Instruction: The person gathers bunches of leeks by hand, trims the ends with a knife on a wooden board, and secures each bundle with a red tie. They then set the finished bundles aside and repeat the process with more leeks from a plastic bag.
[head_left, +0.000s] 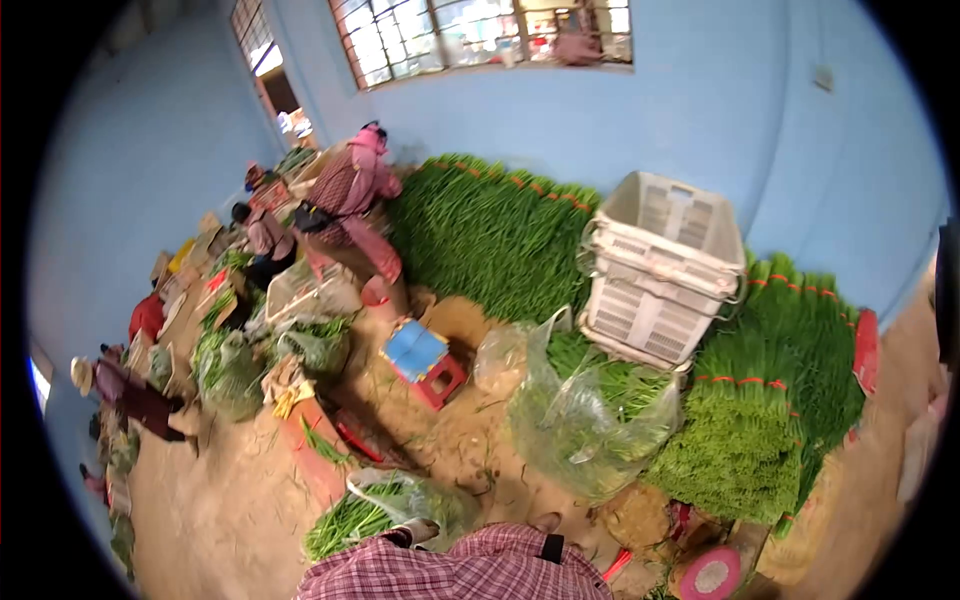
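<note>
Neither of my hands shows in the head view. Plaid cloth of my own clothing (440, 570) fills the bottom edge, with a dark strap (553, 547) across it. Two small dark shapes, apparently my feet, poke out beyond the cloth. Just ahead at the left lies a clear plastic bag (440, 505) with long green stalks (345, 528) in it. A larger clear bag (590, 440) of greens stands farther forward. To its right, leafy green bundles (730, 440) are stacked, tied with red bands.
White plastic crates (660, 270) are stacked beside the blue wall (720, 110). A red stool (440, 382) with a blue top stands mid-floor. A person in pink (350, 190) bends by banded greens (490, 235). Several other people and sacks line the left. A pink round object (712, 574) lies lower right.
</note>
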